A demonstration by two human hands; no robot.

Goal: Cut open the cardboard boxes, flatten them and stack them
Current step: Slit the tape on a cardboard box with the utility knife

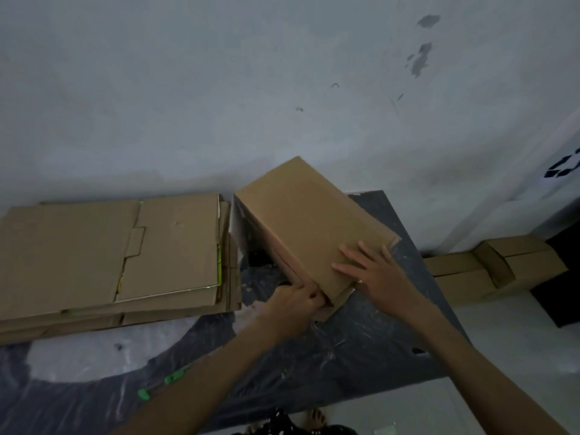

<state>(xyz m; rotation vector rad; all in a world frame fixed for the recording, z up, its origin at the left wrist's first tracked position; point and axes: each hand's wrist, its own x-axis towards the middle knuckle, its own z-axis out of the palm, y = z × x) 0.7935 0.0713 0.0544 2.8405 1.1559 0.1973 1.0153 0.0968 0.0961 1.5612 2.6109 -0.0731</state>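
at your far left the stack of flat cardboard (110,255) lies on the table (376,340), its near edges roughly square to you, and that is where the finished piece should go. just right of the stack, close beside it but apart, stands the one box (307,215) that is not yet flattened. its long axis runs on a diagonal, from the near end by your hands away toward the wall and a little leftward, so the long side face looks at the stack. your left hand (295,304) is at the near left corner of the box, low down where the side meets the near end, with the fingers curled tight against the cardboard; you cannot tell from here whether they pinch a flap, an edge or a blade, since whatever is in them is hidden. your right hand (373,274) lies flat on the top face near the same end, fingers straight and spread, pressing the box down and holding nothing. both hands are at the near end, so the seam nearest your left fingers is probably the one to open, working away from you along the long axis while the right hand steadies. further right, off the table and well apart, more boxes (496,268) wait on the floor.
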